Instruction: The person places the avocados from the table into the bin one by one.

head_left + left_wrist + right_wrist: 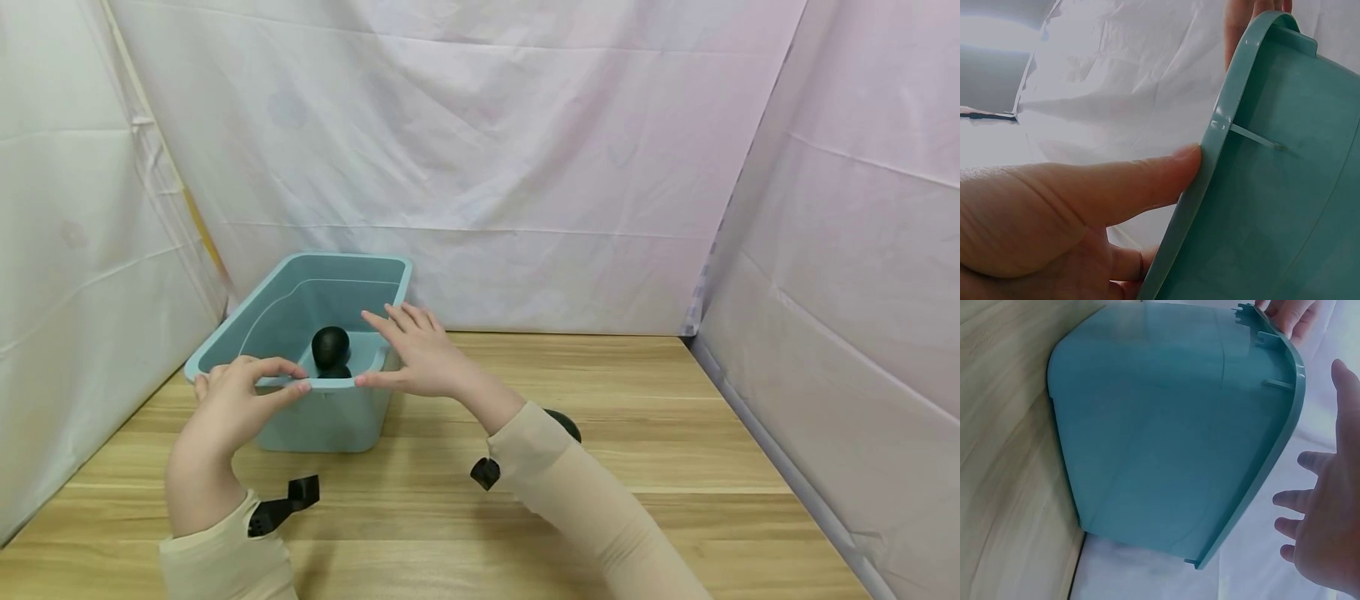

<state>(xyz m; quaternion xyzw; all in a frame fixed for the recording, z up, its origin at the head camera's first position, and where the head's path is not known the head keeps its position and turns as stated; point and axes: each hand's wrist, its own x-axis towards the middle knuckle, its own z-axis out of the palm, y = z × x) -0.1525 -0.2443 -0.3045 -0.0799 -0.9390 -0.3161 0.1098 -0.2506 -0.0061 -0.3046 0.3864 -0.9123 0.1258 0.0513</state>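
Note:
A light blue plastic bin [322, 417] stands on the wooden table, left of the middle. My left hand [232, 404] is at its near rim, pinching the rim between thumb and fingers; the thumb [1166, 175] lies against the rim in the left wrist view. My right hand [420, 354] is beside the bin's near right corner with its fingers spread, holding nothing. In the right wrist view, those fingers [1294, 500] stand apart from the rim. Inside the bin lie a dark, rounded, glossy thing [330, 346] and another dark one [335, 372], partly hidden by the near wall.
On the table [637, 467], a dark green rounded thing [564, 423] lies mostly hidden behind my right sleeve. White cloth [525, 167] hangs behind the table and at both sides. Black camera mounts [285, 506] stick out from both wrists.

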